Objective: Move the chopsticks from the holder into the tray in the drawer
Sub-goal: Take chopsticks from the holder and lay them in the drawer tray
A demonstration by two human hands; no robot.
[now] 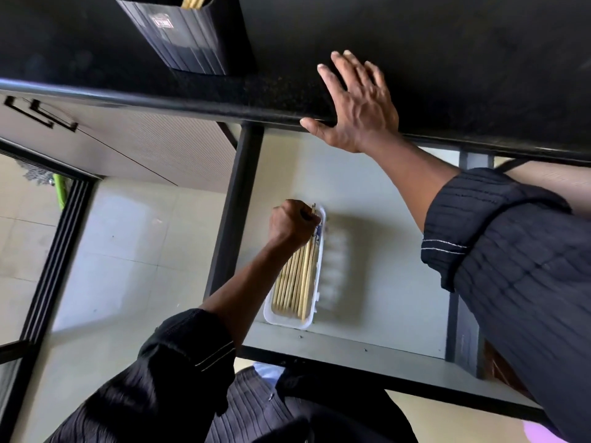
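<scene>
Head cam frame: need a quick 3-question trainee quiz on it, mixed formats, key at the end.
1. True or false: the holder on the countertop is empty.
2. Which hand is closed around chopsticks over the tray in the drawer? A) left hand B) right hand
3. Fill in: the right hand lies flat on the ____ edge.

Key: 1. false, pale sticks still show in its top. 2. A. 3. countertop.
</scene>
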